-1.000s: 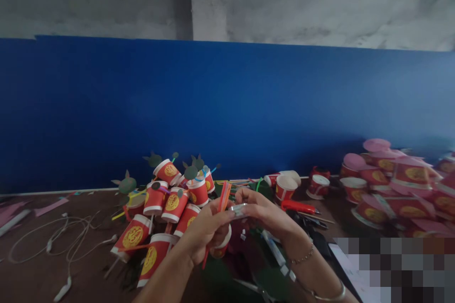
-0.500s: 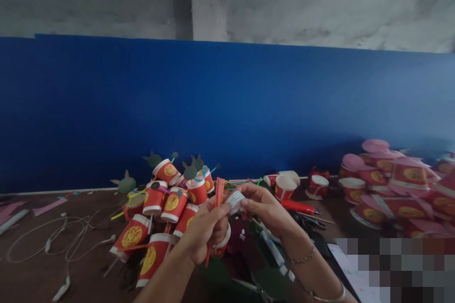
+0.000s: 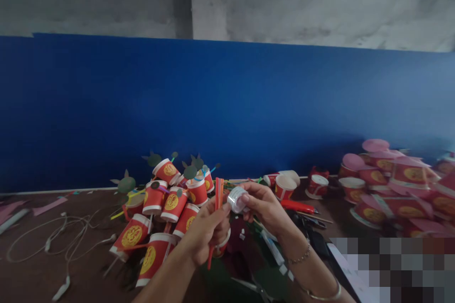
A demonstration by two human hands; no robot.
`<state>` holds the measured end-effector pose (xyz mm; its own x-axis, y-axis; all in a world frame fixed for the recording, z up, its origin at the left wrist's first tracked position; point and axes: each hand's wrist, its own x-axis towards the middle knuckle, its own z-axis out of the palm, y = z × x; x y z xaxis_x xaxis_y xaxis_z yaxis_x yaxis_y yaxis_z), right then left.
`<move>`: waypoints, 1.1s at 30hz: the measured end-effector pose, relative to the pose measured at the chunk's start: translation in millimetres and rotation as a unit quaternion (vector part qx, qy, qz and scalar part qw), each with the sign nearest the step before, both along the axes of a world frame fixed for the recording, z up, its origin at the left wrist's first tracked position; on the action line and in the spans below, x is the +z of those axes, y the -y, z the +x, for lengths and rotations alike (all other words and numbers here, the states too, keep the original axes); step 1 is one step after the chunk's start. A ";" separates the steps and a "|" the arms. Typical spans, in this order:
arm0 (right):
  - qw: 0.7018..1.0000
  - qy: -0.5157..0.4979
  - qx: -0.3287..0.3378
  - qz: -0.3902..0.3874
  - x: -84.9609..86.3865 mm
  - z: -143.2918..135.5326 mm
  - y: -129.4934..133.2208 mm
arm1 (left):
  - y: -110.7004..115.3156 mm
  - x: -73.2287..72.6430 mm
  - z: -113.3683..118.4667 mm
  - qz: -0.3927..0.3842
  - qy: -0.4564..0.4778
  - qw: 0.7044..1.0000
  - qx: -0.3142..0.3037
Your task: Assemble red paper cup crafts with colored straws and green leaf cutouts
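My left hand (image 3: 209,227) is closed around a small bundle of orange strips (image 3: 219,189), held upright. Whether these are straws or flat strips I cannot tell. Between the fingers of my right hand (image 3: 266,208) is a small whitish roll of tape (image 3: 236,200), whose near edge touches my left fingertips. Behind and below my left hand stands a red paper cup (image 3: 221,245), mostly hidden. Scissors (image 3: 250,286) lie on the table below the hands.
Red paper cups with sticks and coloured strips (image 3: 171,204) are heaped at left. Cups with pink paper (image 3: 408,175) pile up at right. A white earphone cord (image 3: 48,245) lies far left. A red-handled cutter (image 3: 298,206) lies beyond my right hand.
The roll of tape has turned in my right fingers, so its round side and hole now show more. My left hand keeps its hold on the orange strips, almost in place.
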<state>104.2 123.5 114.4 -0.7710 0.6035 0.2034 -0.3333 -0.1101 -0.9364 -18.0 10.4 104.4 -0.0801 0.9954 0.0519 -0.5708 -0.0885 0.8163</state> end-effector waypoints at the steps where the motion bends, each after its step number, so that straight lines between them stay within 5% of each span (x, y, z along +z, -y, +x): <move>1: 1.000 0.002 0.003 0.002 0.3 0.0 0.2 | -0.3 -0.1 -0.2 -0.001 0.001 1.000 0.002; 11: 0.999 0.015 0.018 0.037 5.4 3.5 1.6 | 3.3 1.6 -3.4 -0.010 -0.012 1.000 -0.014; 20: 0.996 -0.028 0.036 -0.074 -1.1 -5.7 4.0 | 1.7 2.3 -0.8 0.004 0.011 1.000 0.005; 33: 0.996 -0.029 0.053 -0.064 -3.5 -6.5 6.6 | 3.9 5.3 0.4 0.011 -0.012 0.999 0.035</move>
<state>97.7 116.9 110.8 -0.8212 0.5425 0.1767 -0.3665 -0.2642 -0.8921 -17.7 6.6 109.7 -0.1489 0.9860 0.0755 -0.5428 -0.1453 0.8272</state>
